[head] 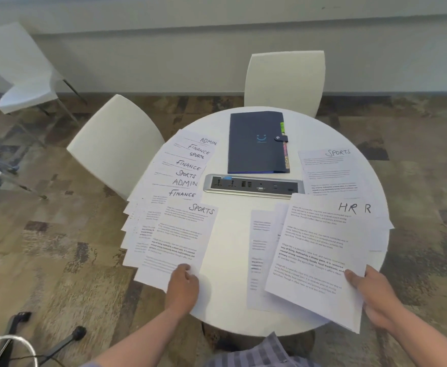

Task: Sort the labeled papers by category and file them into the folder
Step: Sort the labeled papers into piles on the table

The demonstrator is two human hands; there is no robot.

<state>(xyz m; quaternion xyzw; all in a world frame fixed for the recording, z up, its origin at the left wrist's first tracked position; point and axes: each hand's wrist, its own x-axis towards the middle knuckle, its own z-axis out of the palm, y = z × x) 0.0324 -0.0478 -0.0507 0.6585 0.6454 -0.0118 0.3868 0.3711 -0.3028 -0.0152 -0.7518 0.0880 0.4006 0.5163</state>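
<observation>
I have the papers spread so every label can be read at a glance. On my left a fan of sheets [169, 186] runs away from me across the counter [230, 229], each one slid back just enough to leave its heading showing: ADMIN, FINANCE, SPORTS, FINANCE, SPORTS, ADMIN, FINANCE, and a SPORTS sheet [182, 239] on top nearest me. My left hand [184, 286] pinches that top sheet at its near edge, thumb on the paper, which I judge is the hold for peeling it off the mixed fan.

My right hand [375, 295] grips the near right corner of an HR sheet [320, 250], thumb on top and fingers curled under it. That sheet sits tilted over a small pile [260, 258] of others, and a second letter R peeks out beside the heading, so I take this to be the HR pile growing.

A lone SPORTS page [330, 170] lies flat at the far right, well apart from the fan. It looks like the start of a sports pile, and the sheet under my left hand would belong there.

The folder [256, 143] lies at the far side of the counter, snapped closed, coloured tabs poking out along its right edge. Just this side of it sits a socket strip [254, 186] let into the counter. The folder is kept out of the way because sorting is only partly done; filing comes after.
</observation>
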